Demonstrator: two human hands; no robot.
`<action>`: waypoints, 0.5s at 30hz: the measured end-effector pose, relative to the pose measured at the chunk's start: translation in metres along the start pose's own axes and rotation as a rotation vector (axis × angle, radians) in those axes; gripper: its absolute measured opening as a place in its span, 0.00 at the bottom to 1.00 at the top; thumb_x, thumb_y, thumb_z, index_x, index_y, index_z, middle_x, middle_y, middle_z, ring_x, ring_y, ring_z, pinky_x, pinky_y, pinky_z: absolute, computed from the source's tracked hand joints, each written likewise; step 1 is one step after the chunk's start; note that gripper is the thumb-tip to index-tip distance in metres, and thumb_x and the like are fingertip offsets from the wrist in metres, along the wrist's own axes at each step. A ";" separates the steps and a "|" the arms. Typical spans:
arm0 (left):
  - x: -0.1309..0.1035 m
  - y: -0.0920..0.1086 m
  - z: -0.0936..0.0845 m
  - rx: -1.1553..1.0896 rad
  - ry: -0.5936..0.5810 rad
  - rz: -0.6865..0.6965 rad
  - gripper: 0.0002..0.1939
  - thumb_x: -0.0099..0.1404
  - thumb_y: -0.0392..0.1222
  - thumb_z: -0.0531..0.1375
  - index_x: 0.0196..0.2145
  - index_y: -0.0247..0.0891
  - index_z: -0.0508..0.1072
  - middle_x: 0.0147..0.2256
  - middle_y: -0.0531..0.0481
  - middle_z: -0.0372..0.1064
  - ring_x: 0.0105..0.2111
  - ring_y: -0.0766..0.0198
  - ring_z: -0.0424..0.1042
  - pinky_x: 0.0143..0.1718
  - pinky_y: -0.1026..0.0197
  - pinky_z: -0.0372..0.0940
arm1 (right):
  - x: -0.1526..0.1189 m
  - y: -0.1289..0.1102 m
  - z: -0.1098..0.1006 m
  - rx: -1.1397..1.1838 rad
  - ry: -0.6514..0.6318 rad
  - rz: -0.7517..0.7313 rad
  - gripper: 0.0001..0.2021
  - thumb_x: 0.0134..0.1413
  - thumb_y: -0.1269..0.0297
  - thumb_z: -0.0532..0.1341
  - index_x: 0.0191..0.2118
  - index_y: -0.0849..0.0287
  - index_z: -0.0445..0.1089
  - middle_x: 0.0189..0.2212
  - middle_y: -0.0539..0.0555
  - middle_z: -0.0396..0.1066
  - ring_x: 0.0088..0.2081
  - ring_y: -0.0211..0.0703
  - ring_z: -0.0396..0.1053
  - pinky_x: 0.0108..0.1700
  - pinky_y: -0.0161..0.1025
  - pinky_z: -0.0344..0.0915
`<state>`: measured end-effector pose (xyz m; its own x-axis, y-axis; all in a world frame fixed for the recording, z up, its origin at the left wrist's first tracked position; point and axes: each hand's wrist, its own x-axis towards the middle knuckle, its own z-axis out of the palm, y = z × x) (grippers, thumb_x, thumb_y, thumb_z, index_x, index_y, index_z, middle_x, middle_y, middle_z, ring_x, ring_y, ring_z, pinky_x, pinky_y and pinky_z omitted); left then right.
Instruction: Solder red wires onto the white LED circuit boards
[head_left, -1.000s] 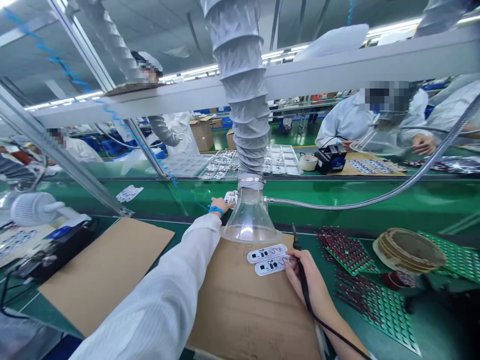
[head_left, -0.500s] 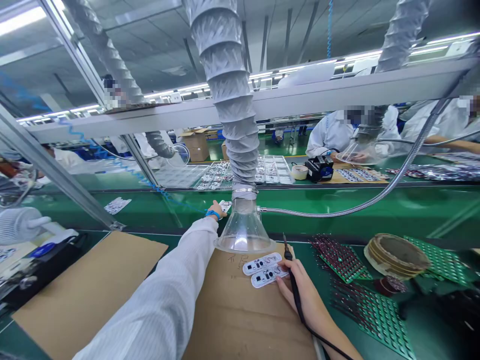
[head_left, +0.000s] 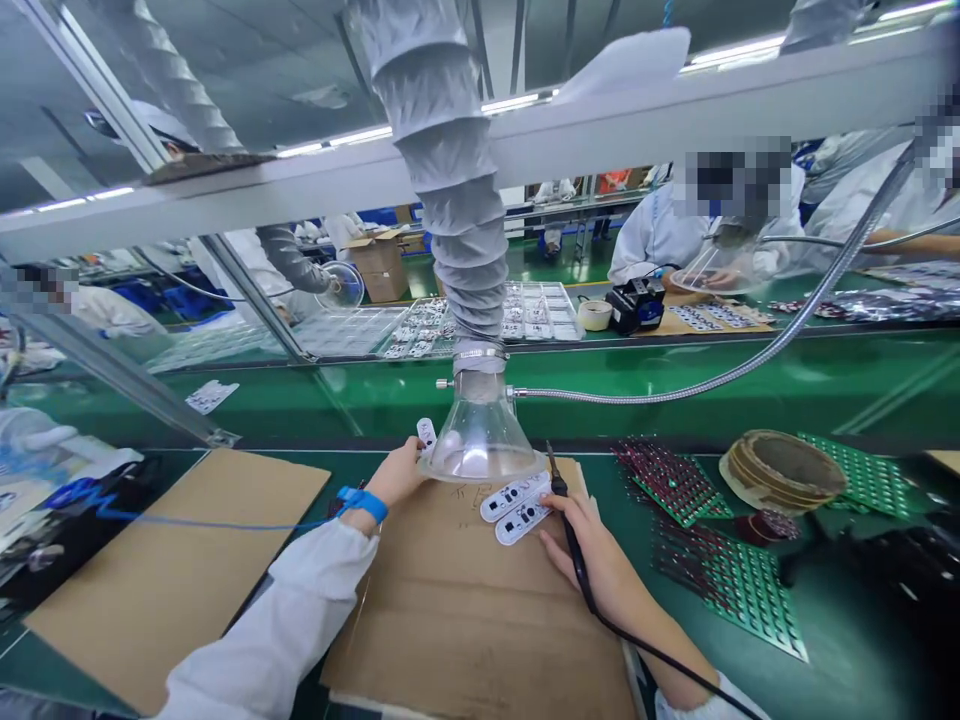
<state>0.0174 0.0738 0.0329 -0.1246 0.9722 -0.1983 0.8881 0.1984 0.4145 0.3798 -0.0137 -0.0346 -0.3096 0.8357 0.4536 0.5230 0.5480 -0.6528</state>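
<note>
My left hand [head_left: 399,474], with a blue wrist strap [head_left: 363,503], is closed on a small white board [head_left: 427,434] left of the clear fume hood [head_left: 481,445]. My right hand [head_left: 585,545] is closed round a black soldering iron [head_left: 574,545], its tip pointing up and away. Two oblong white boards with dark parts lie side by side on the cardboard [head_left: 480,620], the upper one [head_left: 513,497] touching the lower one [head_left: 520,520]. The fingers of my right hand are at their right ends.
Green boards [head_left: 757,598] with red-dark wires and a round tape roll [head_left: 784,470] are at the right. Another cardboard sheet [head_left: 180,560] lies left. A metal flexible hose [head_left: 675,397] crosses beyond my hands. Across the green belt [head_left: 600,375], a person in white [head_left: 645,235] sits.
My left hand has come back from the belt toward the cardboard, bringing the small white board beside the hood. My right hand still holds the iron. The whole view has shifted slightly.
</note>
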 end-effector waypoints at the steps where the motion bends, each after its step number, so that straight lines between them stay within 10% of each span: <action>1: -0.004 -0.003 -0.001 -0.015 0.020 -0.004 0.16 0.71 0.45 0.69 0.52 0.36 0.78 0.51 0.35 0.83 0.54 0.44 0.82 0.50 0.57 0.73 | 0.000 -0.001 0.000 0.011 -0.011 0.009 0.17 0.70 0.67 0.62 0.61 0.50 0.70 0.55 0.59 0.75 0.55 0.53 0.79 0.56 0.51 0.78; 5: -0.006 -0.003 -0.006 -0.097 0.054 -0.005 0.16 0.73 0.46 0.63 0.50 0.32 0.80 0.47 0.34 0.84 0.48 0.42 0.84 0.47 0.54 0.75 | 0.001 -0.005 -0.001 0.018 -0.019 0.046 0.16 0.70 0.66 0.62 0.60 0.51 0.70 0.55 0.60 0.75 0.55 0.54 0.79 0.57 0.53 0.77; 15: -0.042 0.042 0.049 -0.369 -0.094 0.395 0.27 0.73 0.41 0.62 0.68 0.41 0.74 0.66 0.43 0.76 0.65 0.50 0.75 0.67 0.52 0.69 | 0.000 -0.002 -0.002 -0.020 -0.021 0.015 0.18 0.71 0.65 0.62 0.63 0.51 0.68 0.55 0.60 0.75 0.55 0.55 0.78 0.58 0.54 0.76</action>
<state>0.0820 0.0356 0.0151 0.2419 0.9696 -0.0362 0.6434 -0.1324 0.7540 0.3803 -0.0146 -0.0316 -0.3177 0.8445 0.4312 0.5435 0.5348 -0.6470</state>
